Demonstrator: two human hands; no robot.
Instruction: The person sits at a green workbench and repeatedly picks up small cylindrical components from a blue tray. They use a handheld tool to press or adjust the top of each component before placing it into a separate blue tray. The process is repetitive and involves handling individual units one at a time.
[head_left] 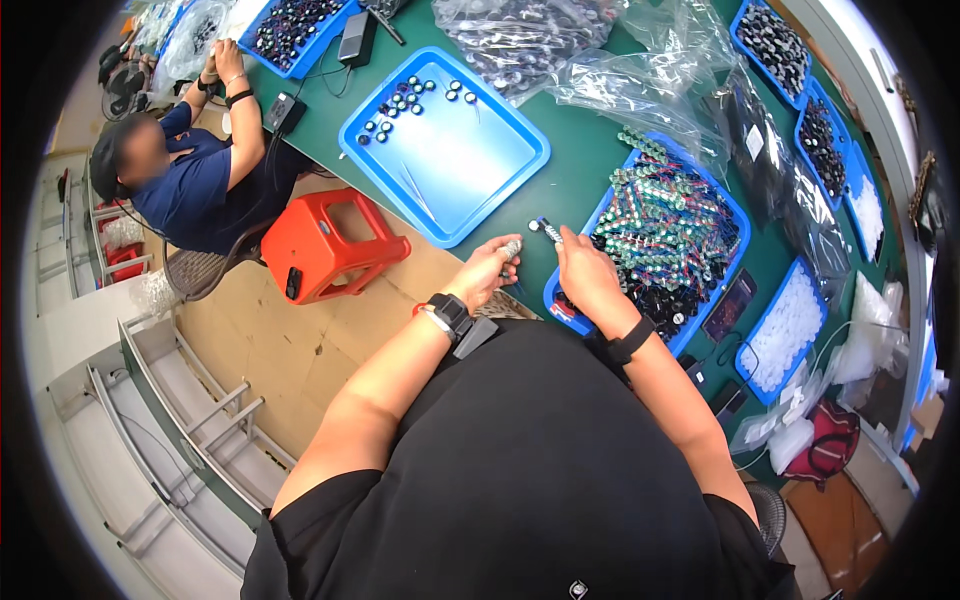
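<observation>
Small cylindrical parts are what I am handling: one silvery piece (pixel 512 247) sits pinched in the closed fingertips of my left hand (pixel 487 272), and a dark striped one (pixel 548 230) is gripped between the closed fingers of my right hand (pixel 585 272), the two nearly meeting just beyond my fingertips. Directly under and past my right fingers lies a blue tray (pixel 738 215) heaped with many similar green and black parts. Beyond my left fingers a second blue tray (pixel 500 160) holds only a handful of small round pieces at its far end. I judge the work is early: few pieces set out, a full heap left. Off past my left hand, another person (pixel 190 180) sits at the green table (pixel 570 170).
</observation>
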